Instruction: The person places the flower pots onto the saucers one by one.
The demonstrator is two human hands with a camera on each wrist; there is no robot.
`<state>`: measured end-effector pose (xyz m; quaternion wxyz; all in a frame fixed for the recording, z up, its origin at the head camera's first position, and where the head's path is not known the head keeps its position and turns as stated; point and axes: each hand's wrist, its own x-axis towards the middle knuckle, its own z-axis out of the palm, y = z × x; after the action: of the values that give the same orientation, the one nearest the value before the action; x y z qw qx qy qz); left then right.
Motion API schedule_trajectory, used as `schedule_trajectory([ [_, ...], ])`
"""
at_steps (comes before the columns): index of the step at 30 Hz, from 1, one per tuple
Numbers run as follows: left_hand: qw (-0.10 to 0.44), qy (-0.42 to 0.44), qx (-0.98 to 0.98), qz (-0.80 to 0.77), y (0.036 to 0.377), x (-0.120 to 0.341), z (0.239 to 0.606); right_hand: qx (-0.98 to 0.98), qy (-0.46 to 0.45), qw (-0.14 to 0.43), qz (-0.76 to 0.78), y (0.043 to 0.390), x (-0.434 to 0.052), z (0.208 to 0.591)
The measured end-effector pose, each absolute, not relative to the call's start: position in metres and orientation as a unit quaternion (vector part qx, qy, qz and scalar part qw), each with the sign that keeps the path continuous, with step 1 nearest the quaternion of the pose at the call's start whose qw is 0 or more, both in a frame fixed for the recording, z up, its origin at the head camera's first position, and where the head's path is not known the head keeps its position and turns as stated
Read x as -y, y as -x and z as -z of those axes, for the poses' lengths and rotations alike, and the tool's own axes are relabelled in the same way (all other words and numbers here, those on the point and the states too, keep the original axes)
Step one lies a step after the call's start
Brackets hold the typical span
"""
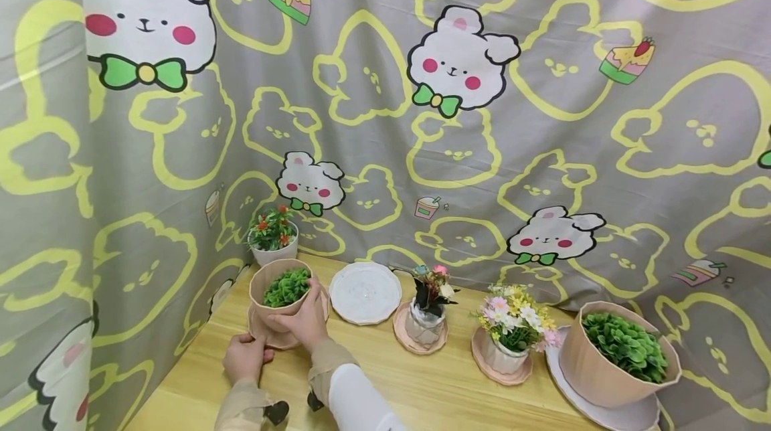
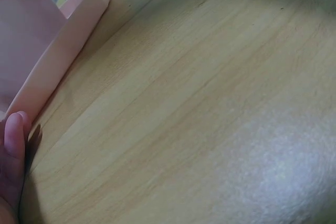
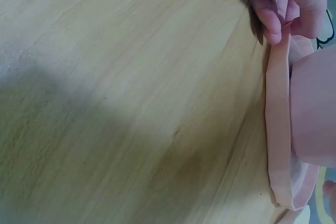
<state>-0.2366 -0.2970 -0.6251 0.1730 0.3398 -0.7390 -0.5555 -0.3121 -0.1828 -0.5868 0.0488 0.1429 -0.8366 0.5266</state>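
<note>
Fingertips of the right hand (image 1: 308, 320) are hidden behind the pink pot (image 1: 282, 294) it grips. That pot holds a green plant and sits on a pink saucer (image 1: 265, 336) at the far left of the wooden table (image 1: 421, 384), before a cartoon-printed cloth (image 1: 542, 116). The left hand (image 1: 243, 357) pinches the saucer's rim.

Pink pot (image 1: 274, 297) of greenery upright on pink saucer (image 1: 255, 332).
</note>
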Motion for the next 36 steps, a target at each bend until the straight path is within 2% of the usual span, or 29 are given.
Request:
schedule_trajectory([
  [6,0.176,-0.341,0.736,0.558,0.237,0.297,0.626,0.819,-0.165,0.028,-0.549,0.311,0.177,0.586],
  [15,0.171,-0.340,0.715,0.587,0.241,0.300,0.633,0.772,-0.227,0.011,-0.593,0.312,0.134,0.567],
  [21,0.171,-0.337,0.702,0.603,0.240,0.302,0.634,0.766,-0.246,0.067,-0.591,0.306,0.097,0.559],
  [28,0.171,-0.338,0.707,0.598,0.240,0.304,0.633,0.762,-0.243,0.121,-0.588,0.296,0.057,0.573],
  [36,0.156,-0.343,0.703,0.603,0.240,0.304,0.634,0.772,-0.177,0.063,-0.608,0.278,0.014,0.592],
])
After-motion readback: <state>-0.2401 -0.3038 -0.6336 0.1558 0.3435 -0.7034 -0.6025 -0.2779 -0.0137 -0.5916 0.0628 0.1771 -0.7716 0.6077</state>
